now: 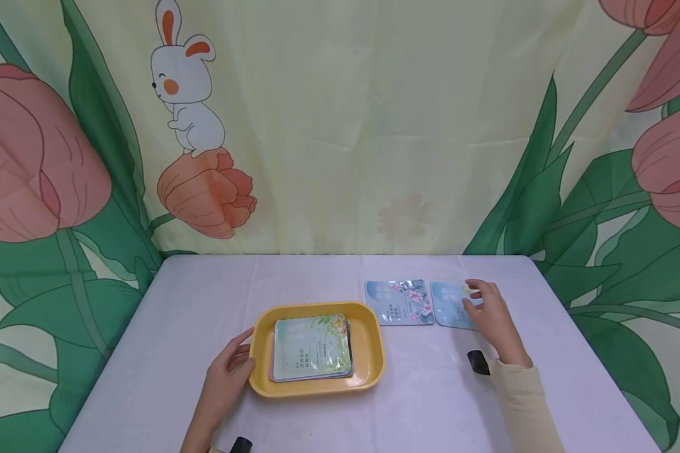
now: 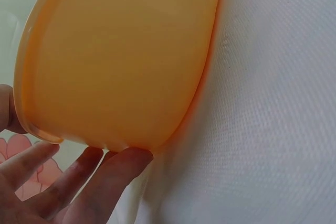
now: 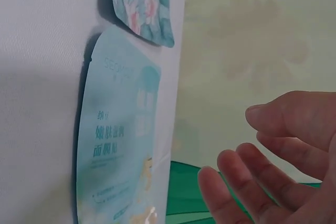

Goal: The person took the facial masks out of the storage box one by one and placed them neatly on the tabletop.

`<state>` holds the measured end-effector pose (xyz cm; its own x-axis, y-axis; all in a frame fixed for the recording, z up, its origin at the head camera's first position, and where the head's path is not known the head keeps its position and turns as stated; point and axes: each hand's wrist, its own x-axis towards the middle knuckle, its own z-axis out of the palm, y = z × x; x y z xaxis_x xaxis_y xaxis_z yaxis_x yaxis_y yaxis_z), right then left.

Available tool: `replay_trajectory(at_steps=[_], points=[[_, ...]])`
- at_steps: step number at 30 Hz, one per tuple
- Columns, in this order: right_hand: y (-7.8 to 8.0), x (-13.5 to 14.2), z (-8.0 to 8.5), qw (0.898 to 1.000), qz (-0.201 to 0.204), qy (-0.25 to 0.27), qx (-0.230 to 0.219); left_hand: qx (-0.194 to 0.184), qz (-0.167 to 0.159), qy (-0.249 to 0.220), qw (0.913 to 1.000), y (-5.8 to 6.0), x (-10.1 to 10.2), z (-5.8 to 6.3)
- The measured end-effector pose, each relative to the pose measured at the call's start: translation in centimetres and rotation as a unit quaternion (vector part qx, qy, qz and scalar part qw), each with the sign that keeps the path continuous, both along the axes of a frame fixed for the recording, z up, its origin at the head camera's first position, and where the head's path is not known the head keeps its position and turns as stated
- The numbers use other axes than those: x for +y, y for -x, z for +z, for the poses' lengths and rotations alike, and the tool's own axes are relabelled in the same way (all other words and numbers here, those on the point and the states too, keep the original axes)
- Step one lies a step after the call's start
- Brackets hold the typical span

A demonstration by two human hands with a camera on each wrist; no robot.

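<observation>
Tulips (image 1: 34,151) are filling the backdrop (image 1: 340,126) beyond the tabletop (image 1: 419,402). The left grip (image 1: 229,365) is spreading against the left end of the tray (image 1: 368,352), probably steadying its stack (image 1: 311,346). The right grip (image 1: 493,314), parted and empty, is hanging over the far-right packet (image 1: 449,308).

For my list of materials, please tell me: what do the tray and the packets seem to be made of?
Tray: probably plastic, smooth and slightly glossy, with highlights along its rounded rim.
Packets: glossy film, perhaps plastic or foil, judging by bright glare on their printed faces.
</observation>
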<state>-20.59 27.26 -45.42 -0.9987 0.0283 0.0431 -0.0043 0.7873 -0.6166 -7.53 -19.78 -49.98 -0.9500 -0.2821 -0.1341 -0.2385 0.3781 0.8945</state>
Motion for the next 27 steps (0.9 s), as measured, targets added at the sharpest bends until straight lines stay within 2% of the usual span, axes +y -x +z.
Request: replay_trajectory(at_steps=[14, 27], points=[[-1.2, -1.9, 1.4, 0.999, 0.035, -0.007, 0.021, -0.003, 0.001, 0.006, 1.0, 0.1, 0.2, 0.1], [-2.4, -3.8, 1.7, 0.998, 0.056, -0.015, 0.025, -0.008, 0.002, 0.003, 1.0, -0.1, 0.1, 0.3]])
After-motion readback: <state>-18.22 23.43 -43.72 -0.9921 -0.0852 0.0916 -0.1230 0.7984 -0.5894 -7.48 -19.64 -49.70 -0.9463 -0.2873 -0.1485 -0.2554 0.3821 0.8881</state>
